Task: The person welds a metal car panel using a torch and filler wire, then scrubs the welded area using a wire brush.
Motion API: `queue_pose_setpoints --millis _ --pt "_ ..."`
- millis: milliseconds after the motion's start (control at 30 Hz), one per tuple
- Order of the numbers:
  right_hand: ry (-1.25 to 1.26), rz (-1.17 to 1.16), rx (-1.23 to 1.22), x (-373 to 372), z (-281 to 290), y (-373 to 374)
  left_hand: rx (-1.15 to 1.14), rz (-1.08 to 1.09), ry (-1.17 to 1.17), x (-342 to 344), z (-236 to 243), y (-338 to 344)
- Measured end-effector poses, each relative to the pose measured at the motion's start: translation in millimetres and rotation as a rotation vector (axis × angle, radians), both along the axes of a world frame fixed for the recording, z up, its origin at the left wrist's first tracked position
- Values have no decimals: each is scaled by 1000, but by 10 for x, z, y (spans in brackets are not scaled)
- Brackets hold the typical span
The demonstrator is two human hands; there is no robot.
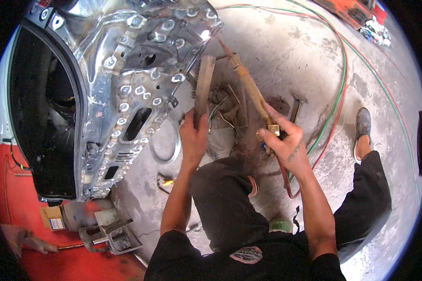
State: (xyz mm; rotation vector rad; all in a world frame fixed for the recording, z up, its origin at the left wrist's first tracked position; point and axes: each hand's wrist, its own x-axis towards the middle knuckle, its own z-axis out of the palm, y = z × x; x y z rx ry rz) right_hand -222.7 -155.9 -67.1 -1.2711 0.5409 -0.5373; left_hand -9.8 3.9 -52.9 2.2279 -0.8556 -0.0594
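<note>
My right hand (286, 140) grips a brass gas torch (249, 85) by its valve end, with the thumb on the valve side. The torch's tip points up and left at the edge of a bare metal car body panel (140, 61), where a bright glow (205, 34) shows. Fingers wrapped round its lower end, my left hand (193, 136) holds a flat grey-brown bar (204, 82) upright beside the panel. Whether the bar touches the panel I cannot tell. Spot-weld marks and several holes cover the panel.
Red and green hoses (344, 75) curve across the concrete floor on the right. Metal scraps (227, 114) and a coil of wire (166, 145) lie below the panel. At lower left, a metal bracket (122, 239) and a small cardboard box (51, 218) rest by a red surface (79, 264).
</note>
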Motion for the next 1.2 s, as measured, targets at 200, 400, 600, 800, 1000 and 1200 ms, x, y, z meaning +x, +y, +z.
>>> queue_pose_setpoints --millis 200,400,600,800,1000,1200 --pt "-72 -28 -78 29 -125 -3 -32 -33 -111 29 -32 -22" --pt "-59 -61 24 -77 -68 -46 -23 -100 -273 145 -26 -231" --pt "-76 -169 97 -323 7 -64 149 -116 -500 496 125 -1052" --pt "-163 -282 42 -338 -46 -214 130 -55 -278 404 223 -674" --pt "-135 -299 40 -542 91 -202 148 18 -507 459 -77 -926" --pt "-165 -272 47 -514 79 -150 199 -26 -389 529 267 -841"
